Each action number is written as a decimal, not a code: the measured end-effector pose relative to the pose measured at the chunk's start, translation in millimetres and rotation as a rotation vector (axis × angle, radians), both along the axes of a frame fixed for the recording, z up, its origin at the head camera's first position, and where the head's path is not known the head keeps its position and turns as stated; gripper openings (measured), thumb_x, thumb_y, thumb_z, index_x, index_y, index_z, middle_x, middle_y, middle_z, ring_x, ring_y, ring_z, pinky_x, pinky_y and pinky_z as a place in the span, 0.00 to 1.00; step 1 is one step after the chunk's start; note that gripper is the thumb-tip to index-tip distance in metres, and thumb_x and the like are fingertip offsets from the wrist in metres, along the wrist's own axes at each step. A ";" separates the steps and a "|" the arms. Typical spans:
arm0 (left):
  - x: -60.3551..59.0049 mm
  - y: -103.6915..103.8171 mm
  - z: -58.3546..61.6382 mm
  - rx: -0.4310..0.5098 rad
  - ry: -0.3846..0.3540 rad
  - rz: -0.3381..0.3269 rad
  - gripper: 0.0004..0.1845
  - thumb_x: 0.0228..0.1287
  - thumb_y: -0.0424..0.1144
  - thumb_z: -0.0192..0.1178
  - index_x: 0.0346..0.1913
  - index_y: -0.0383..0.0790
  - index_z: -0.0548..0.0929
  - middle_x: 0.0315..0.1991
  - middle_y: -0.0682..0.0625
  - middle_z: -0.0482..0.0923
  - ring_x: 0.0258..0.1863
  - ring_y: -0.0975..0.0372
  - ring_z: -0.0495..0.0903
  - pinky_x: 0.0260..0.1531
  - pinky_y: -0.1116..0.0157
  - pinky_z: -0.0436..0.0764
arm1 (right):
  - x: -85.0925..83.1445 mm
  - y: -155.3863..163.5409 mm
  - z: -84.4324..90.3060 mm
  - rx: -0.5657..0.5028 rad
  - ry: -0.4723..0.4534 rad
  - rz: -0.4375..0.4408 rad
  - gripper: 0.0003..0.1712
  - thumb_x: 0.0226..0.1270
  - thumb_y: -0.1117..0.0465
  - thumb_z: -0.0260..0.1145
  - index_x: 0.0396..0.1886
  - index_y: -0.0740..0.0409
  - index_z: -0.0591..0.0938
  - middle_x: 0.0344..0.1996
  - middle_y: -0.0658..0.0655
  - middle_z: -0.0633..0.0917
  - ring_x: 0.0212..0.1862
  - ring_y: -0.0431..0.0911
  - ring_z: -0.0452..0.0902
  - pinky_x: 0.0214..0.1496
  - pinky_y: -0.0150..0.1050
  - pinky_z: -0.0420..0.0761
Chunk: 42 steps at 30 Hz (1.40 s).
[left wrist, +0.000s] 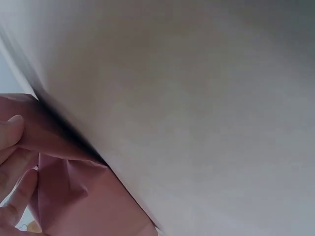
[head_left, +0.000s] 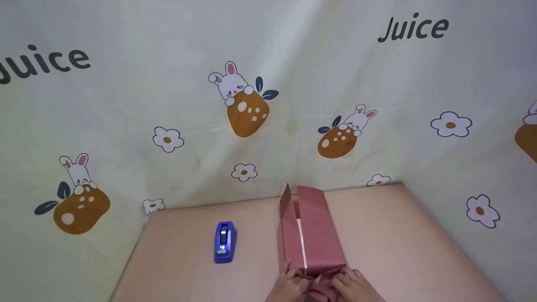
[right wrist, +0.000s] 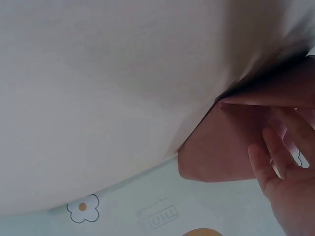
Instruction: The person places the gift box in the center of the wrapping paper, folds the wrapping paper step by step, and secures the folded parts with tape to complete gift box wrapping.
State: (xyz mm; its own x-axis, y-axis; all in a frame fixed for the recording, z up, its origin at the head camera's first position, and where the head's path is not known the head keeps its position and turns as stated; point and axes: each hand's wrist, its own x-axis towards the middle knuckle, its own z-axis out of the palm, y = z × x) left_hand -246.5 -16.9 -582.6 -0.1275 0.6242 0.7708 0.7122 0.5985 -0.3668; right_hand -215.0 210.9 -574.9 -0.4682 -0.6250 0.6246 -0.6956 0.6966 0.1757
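A box wrapped in dark pink wrapping paper lies lengthwise on the table, with a pale strip running along its top. At its far end the paper stands up in loose flaps; the near end is crumpled and folded. My left hand grips the paper at the near left corner, its fingertips on a fold in the left wrist view. On the near right corner, my right hand holds the paper with bent fingers; the right wrist view shows its fingers against the folded end.
A blue tape dispenser stands on the table to the left of the box. The table has a plain pinkish cover. Behind it and at both sides hangs a pale curtain printed with rabbits, fruit and flowers.
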 end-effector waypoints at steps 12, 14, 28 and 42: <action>8.7 -4.9 16.5 0.088 -0.478 0.017 0.10 0.34 0.33 0.68 0.17 0.46 0.75 0.33 0.53 0.70 0.36 0.63 0.68 0.31 0.75 0.73 | -10.7 -0.7 10.1 -0.053 0.032 -0.013 0.15 0.38 0.47 0.73 0.24 0.45 0.77 0.52 0.59 0.77 0.54 0.56 0.72 0.69 0.34 0.52; 8.8 -5.8 18.6 0.101 -0.512 0.024 0.10 0.36 0.34 0.69 0.17 0.46 0.75 0.33 0.54 0.70 0.35 0.64 0.68 0.30 0.77 0.73 | -10.1 -1.4 13.4 -0.036 -0.039 -0.023 0.13 0.41 0.52 0.72 0.25 0.47 0.78 0.53 0.59 0.77 0.54 0.55 0.74 0.68 0.37 0.59; 4.5 -15.3 18.0 -0.121 -0.524 0.234 0.25 0.39 0.40 0.71 0.41 0.37 0.72 0.47 0.47 0.69 0.44 0.60 0.70 0.42 0.69 0.76 | -16.7 -10.8 33.9 -0.113 -0.271 -0.090 0.12 0.49 0.63 0.68 0.35 0.62 0.85 0.39 0.54 0.82 0.43 0.46 0.79 0.42 0.37 0.81; -13.9 -35.7 25.0 -0.102 -0.693 0.139 0.27 0.50 0.34 0.64 0.55 0.46 0.70 0.53 0.54 0.70 0.52 0.62 0.71 0.51 0.63 0.74 | -22.1 -13.4 35.8 -0.191 -0.275 0.064 0.10 0.46 0.70 0.68 0.32 0.68 0.84 0.36 0.58 0.81 0.39 0.49 0.79 0.38 0.27 0.79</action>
